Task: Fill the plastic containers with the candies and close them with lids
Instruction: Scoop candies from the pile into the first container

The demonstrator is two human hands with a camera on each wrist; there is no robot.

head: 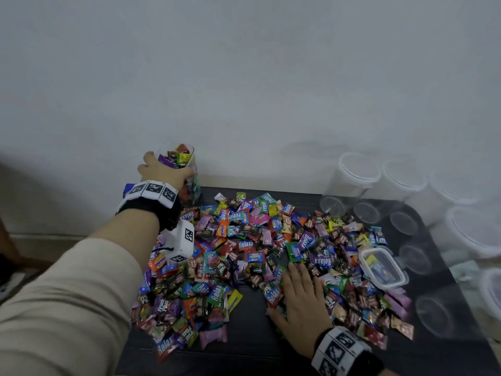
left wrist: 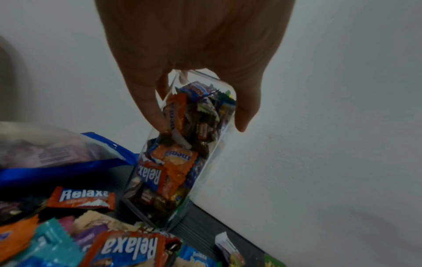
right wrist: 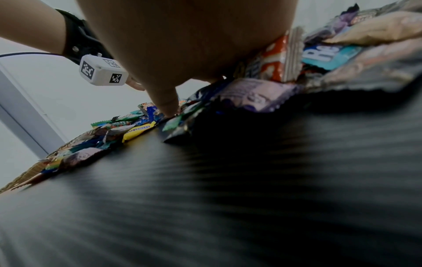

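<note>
A clear plastic container full of wrapped candies stands at the table's back left, by the wall. My left hand grips its open top from above, thumb and fingers curled over the rim. A wide pile of wrapped candies covers the dark table. My right hand lies flat with straight fingers on the candies at the front middle; in the right wrist view its thumb touches the wrappers. A clip-on lid lies on the pile at the right.
Several empty clear containers with white rims stand and lie along the right side and back right. A blue and clear bag lies left of the held container. The white wall runs close behind the table.
</note>
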